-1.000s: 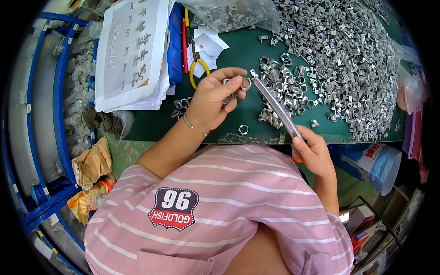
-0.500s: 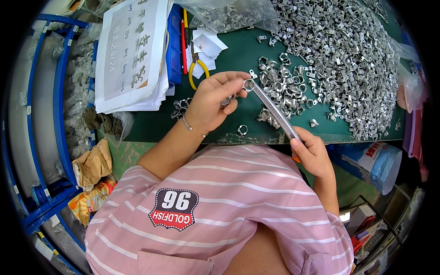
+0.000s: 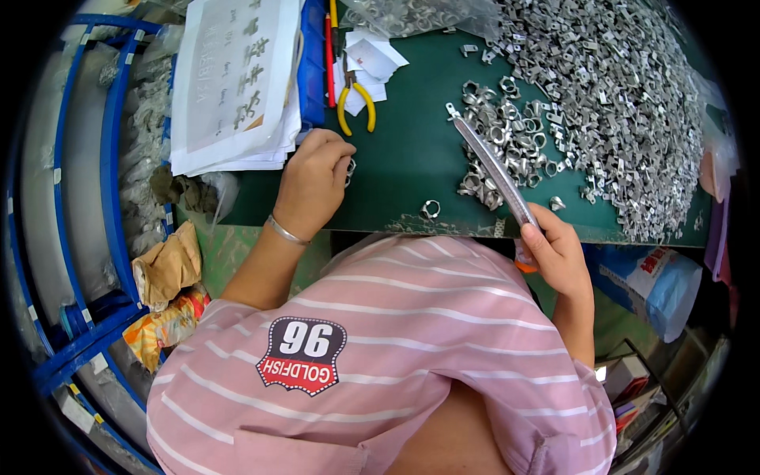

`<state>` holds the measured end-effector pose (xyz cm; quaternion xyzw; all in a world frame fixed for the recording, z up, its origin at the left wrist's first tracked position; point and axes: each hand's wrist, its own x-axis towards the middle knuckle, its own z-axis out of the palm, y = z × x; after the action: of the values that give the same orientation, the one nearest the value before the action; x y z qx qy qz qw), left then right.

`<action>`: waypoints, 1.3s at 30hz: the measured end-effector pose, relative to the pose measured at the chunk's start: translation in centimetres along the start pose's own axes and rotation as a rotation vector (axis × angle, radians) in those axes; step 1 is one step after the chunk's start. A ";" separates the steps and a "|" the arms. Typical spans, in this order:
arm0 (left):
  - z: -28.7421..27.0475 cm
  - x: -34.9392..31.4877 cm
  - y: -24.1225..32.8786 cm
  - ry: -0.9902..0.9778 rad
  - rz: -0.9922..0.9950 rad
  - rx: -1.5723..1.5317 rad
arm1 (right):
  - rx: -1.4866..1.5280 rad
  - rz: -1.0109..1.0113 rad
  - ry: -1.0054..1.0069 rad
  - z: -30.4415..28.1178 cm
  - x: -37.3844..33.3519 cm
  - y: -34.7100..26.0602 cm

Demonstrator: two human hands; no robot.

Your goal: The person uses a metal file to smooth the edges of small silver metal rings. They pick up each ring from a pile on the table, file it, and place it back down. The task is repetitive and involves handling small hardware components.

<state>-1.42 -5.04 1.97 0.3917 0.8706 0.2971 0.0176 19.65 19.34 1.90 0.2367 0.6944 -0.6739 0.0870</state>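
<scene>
My right hand (image 3: 556, 252) is closed round the wide end of a long tapered silver ring mandrel (image 3: 499, 170), which carries a scale along its face. Its narrow tip, with a small holed tab, points up and left beside a heap of silver rings (image 3: 522, 131). Something orange shows just below this hand. Near the edge of the paper stack, my left hand (image 3: 315, 178) is low over the table with its fingers curled together. A metal ring (image 3: 351, 171) peeks out at its fingers; whatever else lies under the hand is hidden. One loose ring (image 3: 430, 209) lies near the front edge.
A large pile of small metal pieces (image 3: 617, 103) covers the right of the green table (image 3: 396, 170). Yellow-handled pliers (image 3: 356, 103), a red pen (image 3: 329, 63), paper scraps and a blue tray (image 3: 311, 71) are behind my left hand. Blue shelving (image 3: 107, 158) stands at left.
My left hand has moved left, away from the mandrel tip, and the ring at the tip has gone with it or out of sight. My right hand still holds the mandrel; the view has shifted slightly.
</scene>
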 end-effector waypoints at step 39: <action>4.9 4.0 3.4 -0.445 -0.677 -2.143 | 0.026 -0.039 0.032 -0.1 -0.3 -0.2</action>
<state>-0.61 1.93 0.56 -0.0351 0.2082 0.7903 0.5752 19.83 19.39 2.22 0.2347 0.6916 -0.6805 0.0596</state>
